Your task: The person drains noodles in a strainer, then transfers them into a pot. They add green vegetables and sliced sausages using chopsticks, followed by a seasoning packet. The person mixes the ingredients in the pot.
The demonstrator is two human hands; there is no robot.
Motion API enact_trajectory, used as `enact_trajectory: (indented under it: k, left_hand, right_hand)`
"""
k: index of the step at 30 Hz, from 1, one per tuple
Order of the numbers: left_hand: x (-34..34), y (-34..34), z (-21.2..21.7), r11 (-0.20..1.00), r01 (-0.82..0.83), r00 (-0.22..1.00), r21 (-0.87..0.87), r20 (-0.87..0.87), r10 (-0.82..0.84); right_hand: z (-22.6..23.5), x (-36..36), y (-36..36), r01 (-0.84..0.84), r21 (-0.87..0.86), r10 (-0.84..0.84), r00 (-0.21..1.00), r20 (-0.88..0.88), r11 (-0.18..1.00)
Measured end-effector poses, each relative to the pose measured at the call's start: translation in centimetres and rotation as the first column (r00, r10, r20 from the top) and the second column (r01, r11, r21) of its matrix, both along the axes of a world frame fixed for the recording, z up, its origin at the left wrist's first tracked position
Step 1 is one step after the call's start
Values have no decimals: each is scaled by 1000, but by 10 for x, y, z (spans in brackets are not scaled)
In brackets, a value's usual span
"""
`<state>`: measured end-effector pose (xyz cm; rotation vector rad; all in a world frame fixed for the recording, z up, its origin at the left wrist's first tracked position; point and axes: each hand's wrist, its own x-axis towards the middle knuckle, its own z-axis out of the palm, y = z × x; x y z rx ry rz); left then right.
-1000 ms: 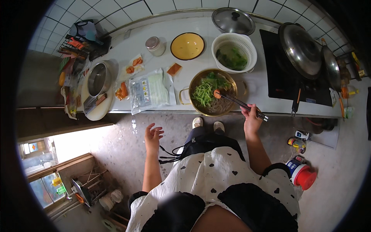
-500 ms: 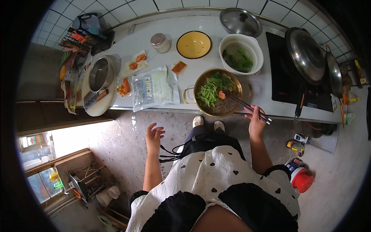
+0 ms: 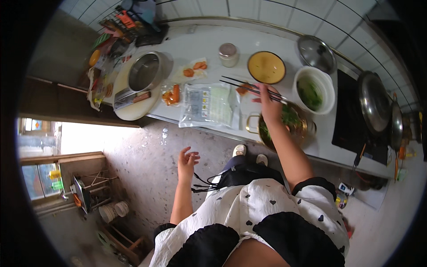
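Note:
My right hand [image 3: 270,106] grips a pair of dark chopsticks [image 3: 238,82] with silvery ends. Their tips point left, over the counter and past an orange-brown sachet [image 3: 243,89]; nothing shows between them. Below my right wrist stands a brass-coloured two-handled pot [image 3: 252,124] of green vegetables [image 3: 291,118], partly hidden by my forearm. My left hand [image 3: 188,163] hangs in front of the counter with fingers loosely apart, touching nothing. Nearest to it on the counter is a clear plastic package [image 3: 205,107].
Behind the pot are a yellow bowl [image 3: 266,66], a lidded jar [image 3: 228,55] and a white colander [image 3: 330,95] of greens. Orange slices [image 3: 195,69], a metal pot [image 3: 146,71] and a knife [image 3: 132,100] on a board [image 3: 133,114] lie leftward. A lidded wok [image 3: 374,102] is at right.
My right hand has swung from the pot's right side to above its far-left side, turning the chopstick tips left, out of the food. The view has shifted left. My left hand stays open.

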<state>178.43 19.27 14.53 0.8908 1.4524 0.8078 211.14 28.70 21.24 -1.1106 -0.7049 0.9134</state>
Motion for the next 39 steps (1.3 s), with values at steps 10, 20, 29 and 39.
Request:
enact_trajectory:
  k: [10, 20, 29, 39]
  left_hand:
    - [-61, -16, -6, 961, -267, 963, -78, 25, 269]
    - [-94, -14, -18, 936, -329, 941, -126, 37, 336]
    - [-94, -7, -18, 951, -280, 958, -134, 19, 285]
    - [-55, 7, -21, 984, -133, 989, -117, 56, 140]
  right_hand:
    - [-62, -111, 157, -151, -22, 151, 989, -7, 988]
    - [-82, -141, 181, -69, -103, 72, 997, 23, 992]
    - [-83, -148, 181, -68, -47, 70, 997, 32, 997]
    - [0, -52, 47, 181, 62, -146, 918, -369, 981]
